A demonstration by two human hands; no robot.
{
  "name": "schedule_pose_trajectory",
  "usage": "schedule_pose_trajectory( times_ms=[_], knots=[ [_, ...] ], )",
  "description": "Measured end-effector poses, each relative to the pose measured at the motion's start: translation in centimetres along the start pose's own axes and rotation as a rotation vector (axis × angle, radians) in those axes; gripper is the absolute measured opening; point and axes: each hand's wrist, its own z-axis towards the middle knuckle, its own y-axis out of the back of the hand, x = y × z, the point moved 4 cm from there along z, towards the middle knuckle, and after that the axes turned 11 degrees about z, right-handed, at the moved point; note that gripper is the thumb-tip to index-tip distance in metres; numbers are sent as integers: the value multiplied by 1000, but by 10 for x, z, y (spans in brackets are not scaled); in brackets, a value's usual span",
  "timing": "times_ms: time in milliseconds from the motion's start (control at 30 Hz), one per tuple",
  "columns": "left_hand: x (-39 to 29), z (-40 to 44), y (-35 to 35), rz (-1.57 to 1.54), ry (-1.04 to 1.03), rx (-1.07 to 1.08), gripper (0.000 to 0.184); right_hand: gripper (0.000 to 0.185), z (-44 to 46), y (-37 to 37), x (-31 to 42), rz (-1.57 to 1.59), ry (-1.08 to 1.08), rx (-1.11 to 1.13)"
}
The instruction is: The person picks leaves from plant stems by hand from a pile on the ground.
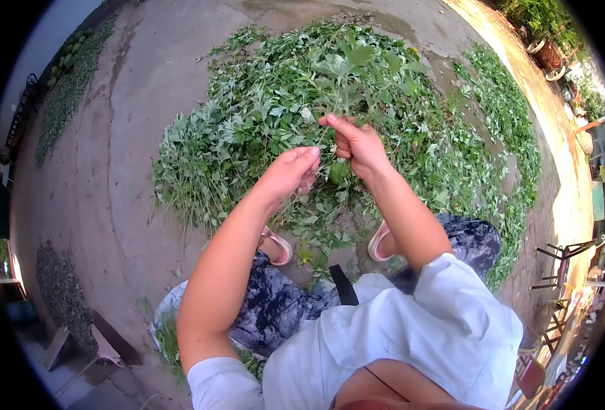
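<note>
My right hand (359, 145) is closed in a pinch around the stem of a leafy sprig (347, 72), whose lobed green leaves point away from me. Just lower and to the left, my left hand (293, 171) is also closed, thumb against the fingers, at what looks like the thin lower end of the same stem. Its exact grip is partly hidden. Both hands hover over a large heap of cut leafy stems (241, 140) spread on the ground in front of my feet.
A strip of greens (511, 130) lies along the right, another (73, 92) at the far left. A dark patch of small pieces (63, 294) lies at lower left. Beside my left leg is a whitish sack (169, 307) with greens. Dark stools (562, 263) stand at right on the concrete floor (148, 75).
</note>
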Motion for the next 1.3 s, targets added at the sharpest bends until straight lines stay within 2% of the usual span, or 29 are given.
schedule_pose_trajectory(
  times_ms=[233, 367, 467, 567, 633, 667, 700, 767, 833, 900, 967, 1000, 1033, 1100, 1133, 1167, 1233, 1300],
  knots=[
    [-1, -9, -6, -72, 131, 26, 28, 20, 30, 44, 28, 46, 112, -113],
    [4, -12, -2, -9, 185, 56, 25, 21, 51, 97, 50, 157, 216, -289],
    [8, -19, -3, -40, 330, 70, 19, 18, 60, 153, 78, 245, 318, -404],
    [13, -20, 7, -127, 362, 45, 18, 18, 47, 200, 108, 138, 443, -526],
    [12, -20, 10, -124, 357, -6, 19, 20, 39, 198, 109, -50, 345, -490],
    [11, -20, 10, -118, 353, -50, 19, 19, 36, 190, 102, -233, 239, -391],
    [10, -20, 9, -118, 353, -51, 19, 14, 21, 150, 93, -306, 230, -326],
    [6, -18, 8, -65, 306, -141, 22, 17, 3, 89, 56, -244, 122, 26],
    [8, -12, 3, -55, 299, -174, 22, 15, -19, 36, 25, -346, 55, 168],
    [12, -11, 6, -44, 291, -210, 23, 15, -33, 5, 1, -707, 218, 248],
    [21, -7, 10, -28, 169, -172, 22, 18, -41, -16, -15, -619, 328, 359],
    [44, 3, 27, 174, 60, -192, 24, 18, -41, -17, -15, -616, 329, 358],
    [32, 1, 28, 378, -44, -235, 27, 23, -43, -21, -14, -839, 416, 397],
    [32, -14, 21, -116, 74, -305, 29, 33, -47, -29, -14, -1290, 588, 468],
    [31, -11, 24, -348, 71, -133, 28, 33, -47, -29, -18, -1293, 639, 454],
    [34, -11, 27, -351, 68, -131, 28, 33, -46, -29, -21, -1297, 639, 455],
    [31, -14, 24, -263, 27, 19, 26, 35, -43, -27, -29, -1435, 593, 423],
    [42, -9, 28, -258, -17, 66, 30, 32, -42, -26, -31, -1411, 642, 438]
  ],
)
